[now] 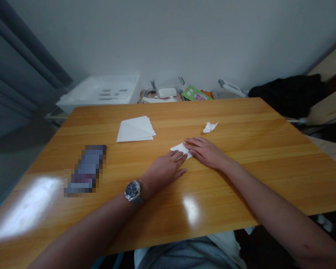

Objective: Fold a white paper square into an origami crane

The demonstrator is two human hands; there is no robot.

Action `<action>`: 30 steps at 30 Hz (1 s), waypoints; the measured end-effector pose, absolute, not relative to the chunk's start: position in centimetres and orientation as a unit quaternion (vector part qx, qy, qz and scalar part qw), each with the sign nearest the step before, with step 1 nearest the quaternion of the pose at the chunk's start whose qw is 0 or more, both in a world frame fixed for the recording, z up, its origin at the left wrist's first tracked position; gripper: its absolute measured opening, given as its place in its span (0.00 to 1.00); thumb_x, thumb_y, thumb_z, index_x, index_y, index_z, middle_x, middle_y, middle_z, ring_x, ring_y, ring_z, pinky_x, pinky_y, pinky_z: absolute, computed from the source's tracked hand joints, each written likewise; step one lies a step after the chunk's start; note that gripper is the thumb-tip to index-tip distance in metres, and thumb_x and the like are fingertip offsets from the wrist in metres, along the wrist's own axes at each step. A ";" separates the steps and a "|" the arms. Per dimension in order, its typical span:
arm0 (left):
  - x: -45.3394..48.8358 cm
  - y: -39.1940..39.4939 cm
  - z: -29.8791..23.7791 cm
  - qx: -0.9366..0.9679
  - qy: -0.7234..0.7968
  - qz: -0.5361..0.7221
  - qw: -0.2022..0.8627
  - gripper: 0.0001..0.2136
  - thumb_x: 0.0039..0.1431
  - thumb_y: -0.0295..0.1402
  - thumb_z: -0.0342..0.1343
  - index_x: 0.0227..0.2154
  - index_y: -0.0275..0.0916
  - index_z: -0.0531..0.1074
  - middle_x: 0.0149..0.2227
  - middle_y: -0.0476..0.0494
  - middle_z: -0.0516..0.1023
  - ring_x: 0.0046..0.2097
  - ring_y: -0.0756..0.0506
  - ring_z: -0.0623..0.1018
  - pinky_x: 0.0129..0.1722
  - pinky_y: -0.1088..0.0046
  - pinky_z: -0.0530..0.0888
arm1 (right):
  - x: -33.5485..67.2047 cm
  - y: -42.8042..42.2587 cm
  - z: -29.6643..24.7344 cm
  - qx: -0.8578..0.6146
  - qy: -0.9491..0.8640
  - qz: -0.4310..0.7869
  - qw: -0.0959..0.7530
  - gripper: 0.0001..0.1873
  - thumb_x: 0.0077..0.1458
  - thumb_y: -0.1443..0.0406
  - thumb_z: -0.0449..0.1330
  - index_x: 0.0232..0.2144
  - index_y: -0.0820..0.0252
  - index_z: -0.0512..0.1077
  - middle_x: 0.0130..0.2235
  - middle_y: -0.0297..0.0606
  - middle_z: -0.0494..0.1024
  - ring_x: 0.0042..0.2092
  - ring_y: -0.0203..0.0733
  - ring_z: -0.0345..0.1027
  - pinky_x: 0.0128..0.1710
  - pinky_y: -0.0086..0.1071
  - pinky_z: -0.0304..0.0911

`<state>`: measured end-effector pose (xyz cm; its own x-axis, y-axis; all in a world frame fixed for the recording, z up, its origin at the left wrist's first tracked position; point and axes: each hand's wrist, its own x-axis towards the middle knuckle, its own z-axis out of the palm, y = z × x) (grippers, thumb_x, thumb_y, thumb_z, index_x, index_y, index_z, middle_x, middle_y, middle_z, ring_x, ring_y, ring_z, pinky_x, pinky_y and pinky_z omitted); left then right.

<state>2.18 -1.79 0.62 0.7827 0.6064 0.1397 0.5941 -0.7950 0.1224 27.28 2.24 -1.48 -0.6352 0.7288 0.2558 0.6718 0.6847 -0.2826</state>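
Observation:
A small folded piece of white paper [182, 148] lies on the wooden table in front of me. From the left, my left hand [166, 168] rests its outstretched fingertips on the paper's near side, thumb apart on the wood. My right hand [208, 152] lies flat over the paper's right end, fingers extended and covering part of it. Neither hand is wrapped around anything. Beyond my right hand sits a small folded white paper figure [210, 127], its wing-like points sticking up.
A stack of white paper sheets [136, 129] lies at the back left of the table [240, 123]. A blurred-out phone-like device [86, 168] is on the left. Past the far edge are a white tray-like panel [100, 89], a green booklet [196, 93] and black cloth [288, 93].

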 end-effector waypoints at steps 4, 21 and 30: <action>2.2 -1.7 0.6 0.944 0.316 0.085 0.041 0.23 0.72 0.43 0.50 0.64 0.35 0.64 0.60 0.38 0.71 0.62 0.38 0.69 0.61 0.61 0.71 | 26.8 1.8 -1.3 -0.413 -0.892 0.077 0.169 0.23 0.73 0.58 0.47 0.63 0.54 0.69 0.65 0.44 0.69 0.63 0.52 0.63 0.63 0.53 0.62; 1.6 -1.5 1.0 0.946 0.307 0.091 0.053 0.24 0.72 0.45 0.49 0.65 0.41 0.64 0.61 0.37 0.70 0.61 0.38 0.70 0.58 0.59 0.74 | 26.8 2.3 -1.8 -0.432 -0.884 0.071 0.163 0.26 0.73 0.55 0.45 0.67 0.54 0.65 0.66 0.43 0.68 0.66 0.53 0.58 0.65 0.54 0.57; 1.1 -1.3 0.7 0.951 0.282 0.099 0.078 0.23 0.72 0.44 0.49 0.64 0.40 0.66 0.64 0.37 0.68 0.64 0.38 0.69 0.64 0.57 0.70 | 26.6 2.8 -2.0 -0.440 -0.866 0.066 0.225 0.25 0.65 0.50 0.59 0.59 0.52 0.74 0.62 0.44 0.72 0.61 0.54 0.64 0.62 0.52 0.60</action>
